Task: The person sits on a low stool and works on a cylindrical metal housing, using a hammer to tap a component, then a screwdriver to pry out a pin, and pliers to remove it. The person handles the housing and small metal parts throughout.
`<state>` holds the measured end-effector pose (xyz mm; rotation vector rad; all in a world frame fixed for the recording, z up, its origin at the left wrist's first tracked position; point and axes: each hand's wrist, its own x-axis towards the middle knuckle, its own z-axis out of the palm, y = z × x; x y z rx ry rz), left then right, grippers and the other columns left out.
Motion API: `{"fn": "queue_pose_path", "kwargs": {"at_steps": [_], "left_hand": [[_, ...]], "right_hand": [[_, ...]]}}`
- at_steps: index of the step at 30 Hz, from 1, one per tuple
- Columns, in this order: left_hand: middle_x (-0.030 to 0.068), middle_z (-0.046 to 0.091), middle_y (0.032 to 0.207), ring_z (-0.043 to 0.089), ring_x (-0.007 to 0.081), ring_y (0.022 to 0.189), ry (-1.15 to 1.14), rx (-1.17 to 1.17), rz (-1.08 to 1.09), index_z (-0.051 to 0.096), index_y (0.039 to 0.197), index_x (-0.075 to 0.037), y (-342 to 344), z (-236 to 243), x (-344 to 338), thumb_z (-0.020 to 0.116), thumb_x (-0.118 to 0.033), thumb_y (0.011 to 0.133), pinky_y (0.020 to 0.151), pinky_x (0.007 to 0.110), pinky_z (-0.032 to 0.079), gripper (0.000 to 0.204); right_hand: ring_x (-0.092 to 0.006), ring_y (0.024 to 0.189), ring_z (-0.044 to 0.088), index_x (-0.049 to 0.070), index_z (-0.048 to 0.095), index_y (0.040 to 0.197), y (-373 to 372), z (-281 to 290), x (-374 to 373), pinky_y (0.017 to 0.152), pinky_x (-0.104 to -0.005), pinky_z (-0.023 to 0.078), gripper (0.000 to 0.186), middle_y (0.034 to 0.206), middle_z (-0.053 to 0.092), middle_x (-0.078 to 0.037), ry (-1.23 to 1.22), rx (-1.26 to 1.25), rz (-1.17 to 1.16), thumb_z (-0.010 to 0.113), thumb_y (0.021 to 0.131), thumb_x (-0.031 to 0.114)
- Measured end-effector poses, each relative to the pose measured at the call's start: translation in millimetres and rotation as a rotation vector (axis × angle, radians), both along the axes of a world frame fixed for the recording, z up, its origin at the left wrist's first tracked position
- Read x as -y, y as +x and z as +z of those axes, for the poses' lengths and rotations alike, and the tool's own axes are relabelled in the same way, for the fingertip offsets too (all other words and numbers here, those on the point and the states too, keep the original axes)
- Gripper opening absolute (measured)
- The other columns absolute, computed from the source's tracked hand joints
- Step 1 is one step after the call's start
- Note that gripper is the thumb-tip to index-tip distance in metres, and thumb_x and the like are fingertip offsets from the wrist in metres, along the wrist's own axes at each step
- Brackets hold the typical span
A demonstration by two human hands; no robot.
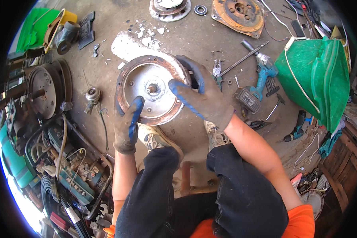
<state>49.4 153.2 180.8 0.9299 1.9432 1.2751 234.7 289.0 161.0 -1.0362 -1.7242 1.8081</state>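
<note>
Between my hands is a round metal housing (137, 97), with a rusty flat rim, a pale dished inside and a short shaft at its centre. My left hand (127, 126), in a grey and blue work glove, grips its near left edge with the thumb on the rim. My right hand (205, 92), gloved alike, clasps the right side, thumb over the rim and fingers partly hidden behind. The housing is held above the floor over my shoes. Just beyond it lie a white powdery patch (125, 44) and broken white chips (146, 41).
To the right lie a blue cordless impact wrench (261, 77), pliers (217, 71), a drill (299, 125) and a green bucket (311, 75). A finned disc (170, 10), a bearing (200, 10) and a rusty orange plate (238, 16) lie far off. Machinery (79, 170) crowds the left.
</note>
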Motion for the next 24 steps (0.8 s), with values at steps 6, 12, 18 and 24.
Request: {"fn": "queue_pose_path", "kwargs": {"at_steps": [6,12,18,24], "left_hand": [[0.0139,0.05,0.147,0.05,0.02,0.133,-0.072,0.518,0.109,0.037,0.153,0.002,6.0,28.1,-4.3,0.07,-0.007,0.095,0.11,0.034,0.044,0.067],[0.0165,0.054,0.144,0.052,0.0232,0.132,-0.115,-0.415,-0.364,0.045,0.148,0.001,-20.4,-16.3,29.9,0.076,-0.02,0.092,0.11,0.034,0.043,0.068],[0.0083,0.069,0.109,0.066,0.0122,0.092,-0.297,0.587,0.119,0.055,0.138,0.002,-11.1,33.0,-11.9,0.079,-0.014,0.086,0.072,0.027,0.056,0.06],[0.0159,0.07,0.11,0.072,0.0197,0.086,-0.439,0.55,-0.105,0.052,0.138,0.004,-13.0,35.8,-50.9,0.078,-0.01,0.086,0.067,0.03,0.061,0.06]], "right_hand": [[-0.0327,0.131,0.053,-0.002,0.036,0.153,6.8,18.7,2.5,0.11,-0.0417,0.043,0.08,0.141,0.051,-0.025,0.234,0.146,0.072,0.077,0.091,0.029],[-0.0406,0.142,0.043,-0.002,0.028,0.156,23.6,5.5,11.6,0.116,-0.0462,0.036,0.096,0.152,0.041,-0.031,0.033,0.147,0.174,0.075,0.089,0.049],[-0.0292,0.125,0.06,-0.003,0.036,0.152,102.2,12.2,14.7,0.105,-0.0387,0.048,0.079,0.144,0.052,-0.025,-0.012,0.158,0.148,0.073,0.095,0.035],[-0.0212,0.111,0.066,-0.001,0.055,0.139,278.5,13.8,44.8,0.098,-0.037,0.051,0.054,0.124,0.068,-0.015,-0.247,0.288,-0.277,0.07,0.096,0.028]]}}
